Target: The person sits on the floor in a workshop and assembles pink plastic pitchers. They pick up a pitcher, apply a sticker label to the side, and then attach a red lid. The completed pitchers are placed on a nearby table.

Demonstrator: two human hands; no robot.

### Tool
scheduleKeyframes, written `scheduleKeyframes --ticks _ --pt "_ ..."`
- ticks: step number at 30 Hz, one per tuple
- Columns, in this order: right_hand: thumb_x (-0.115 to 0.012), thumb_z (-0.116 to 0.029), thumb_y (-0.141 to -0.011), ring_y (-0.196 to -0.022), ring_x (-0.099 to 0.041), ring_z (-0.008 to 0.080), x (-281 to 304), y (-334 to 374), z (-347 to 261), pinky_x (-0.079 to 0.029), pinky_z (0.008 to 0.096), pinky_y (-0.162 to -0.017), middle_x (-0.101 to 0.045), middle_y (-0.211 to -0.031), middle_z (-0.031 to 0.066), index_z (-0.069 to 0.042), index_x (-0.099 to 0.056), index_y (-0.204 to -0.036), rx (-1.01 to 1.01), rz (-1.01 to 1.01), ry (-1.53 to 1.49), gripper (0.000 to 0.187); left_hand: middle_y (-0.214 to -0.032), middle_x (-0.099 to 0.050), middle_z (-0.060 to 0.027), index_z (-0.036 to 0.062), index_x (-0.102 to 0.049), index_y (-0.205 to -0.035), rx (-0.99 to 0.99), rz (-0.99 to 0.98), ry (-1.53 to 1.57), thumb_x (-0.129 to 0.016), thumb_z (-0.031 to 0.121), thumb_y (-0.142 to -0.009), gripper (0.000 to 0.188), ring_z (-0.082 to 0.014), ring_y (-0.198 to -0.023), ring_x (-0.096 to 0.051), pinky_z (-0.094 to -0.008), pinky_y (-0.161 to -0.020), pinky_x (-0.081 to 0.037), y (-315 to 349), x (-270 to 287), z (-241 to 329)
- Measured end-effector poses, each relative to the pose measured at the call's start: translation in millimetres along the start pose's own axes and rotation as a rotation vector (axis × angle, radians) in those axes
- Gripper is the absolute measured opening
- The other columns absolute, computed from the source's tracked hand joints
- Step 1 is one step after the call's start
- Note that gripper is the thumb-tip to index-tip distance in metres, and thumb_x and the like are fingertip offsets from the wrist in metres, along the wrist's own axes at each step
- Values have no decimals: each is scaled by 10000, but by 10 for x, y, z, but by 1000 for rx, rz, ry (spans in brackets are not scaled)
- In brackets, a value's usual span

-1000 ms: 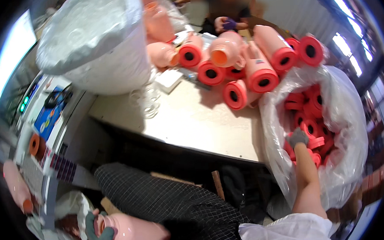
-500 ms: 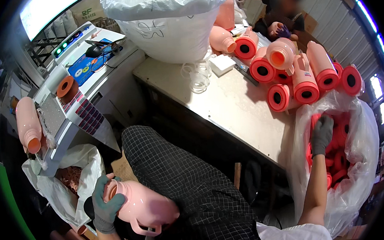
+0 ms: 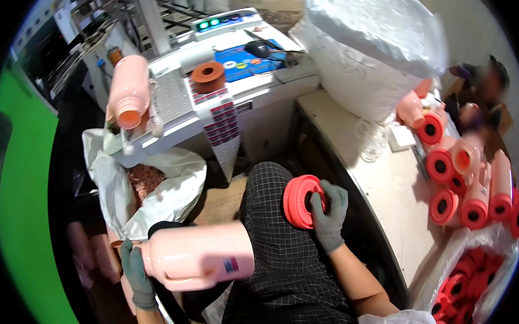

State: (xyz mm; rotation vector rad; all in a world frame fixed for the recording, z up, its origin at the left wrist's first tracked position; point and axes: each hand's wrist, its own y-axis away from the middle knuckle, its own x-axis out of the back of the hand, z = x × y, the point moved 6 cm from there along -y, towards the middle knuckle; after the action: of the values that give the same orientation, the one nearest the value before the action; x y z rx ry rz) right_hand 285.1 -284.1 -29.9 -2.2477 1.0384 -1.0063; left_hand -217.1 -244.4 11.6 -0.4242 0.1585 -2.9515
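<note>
My left hand [image 3: 137, 278], in a grey-green work glove, is closed round the neck of a pink handled jug shell [image 3: 196, 250]. The shell lies on its side over my lap, its handle toward me and a small sticker on its wall. In front of my right thigh, my gloved right hand [image 3: 332, 214] grips a red round screw-on base [image 3: 298, 202] with a dark centre. Thumb and fingers are on its near right side. Base and jug are apart. Part of the left fingers is hidden by the neck.
A clear bag [image 3: 421, 288] of red bases stands at right. Pink jugs [image 3: 476, 209] are stacked on the bench [image 3: 384, 196], beside a big white sack [image 3: 364, 80]. At left are a machine table [image 3: 177, 102], another pink shell [image 3: 131, 81] and a scrap bag [image 3: 179, 201]. A person sits far right.
My right hand has come out of the clear bag with a red base and moved left over my lap. The jug shell has turned nearly level. The view has swung left.
</note>
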Motion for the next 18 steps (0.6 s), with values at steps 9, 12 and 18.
scheduleKeyframes --ticks 9,12,18 --pt "-812 -233 -866 -904 -594 271 -170 35 -112 -497 383 -841 -589 -1005 100 11 -649 -1353 -39 -341 -189 568 -1222 -650 -103 -45 -516 -1359 -95 96 -121 -493 306 -1098 437 -192 -1129 -620 -332 -1007 -489 369 -911 -57" --pt "-722 -191 -903 -987 -592 174 -210 -478 -405 -484 321 -900 -641 -1087 94 62 -650 -1310 -266 -346 -552 485 -1236 -652 -106 -33 -522 -1357 -76 78 52 -485 286 -1099 412 -192 -1127 -625 -331 -1003 -493 400 -1005 -208" --pt "-824 -160 -746 -944 -607 274 -71 -594 -1105 -514 371 -836 -633 -1088 140 46 -670 -1335 295 -395 -532 642 -1242 -672 -114 -4 -542 -1366 212 -70 577 -490 379 -1093 473 -195 -1143 -634 -346 -1013 -500 382 -1353 -235"
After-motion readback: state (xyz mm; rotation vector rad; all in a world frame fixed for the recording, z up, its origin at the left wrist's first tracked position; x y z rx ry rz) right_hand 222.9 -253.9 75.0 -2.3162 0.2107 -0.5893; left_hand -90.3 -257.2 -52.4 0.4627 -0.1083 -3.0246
